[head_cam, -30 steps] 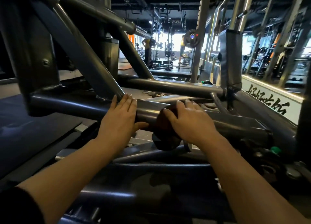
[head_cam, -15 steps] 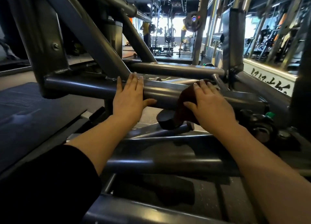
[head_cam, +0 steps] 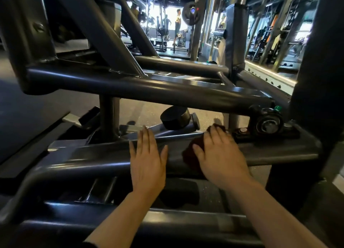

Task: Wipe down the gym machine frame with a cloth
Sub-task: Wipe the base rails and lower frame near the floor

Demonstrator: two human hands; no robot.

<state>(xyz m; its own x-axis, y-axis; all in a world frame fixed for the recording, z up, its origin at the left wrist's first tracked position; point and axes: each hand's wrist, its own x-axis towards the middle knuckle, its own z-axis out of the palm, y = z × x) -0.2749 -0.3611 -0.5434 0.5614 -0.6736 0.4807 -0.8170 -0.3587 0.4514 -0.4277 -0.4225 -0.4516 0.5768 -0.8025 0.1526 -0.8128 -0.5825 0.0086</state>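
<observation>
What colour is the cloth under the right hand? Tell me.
Dark reddish-brown cloth, seen in the head view.

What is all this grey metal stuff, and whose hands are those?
The picture comes from a camera worn on a person's head, so you see their own two hands from above. The grey bars are the frame of a gym machine, made of thick metal tubes joined together. The person is cleaning it. The right hand presses a dark red cloth onto a low bar. The left hand lies flat on the same bar beside it, with straight fingers, holding nothing. The black round thing just above the hands is a rubber stopper. Far behind is the rest of the gym, with more machines.
</observation>
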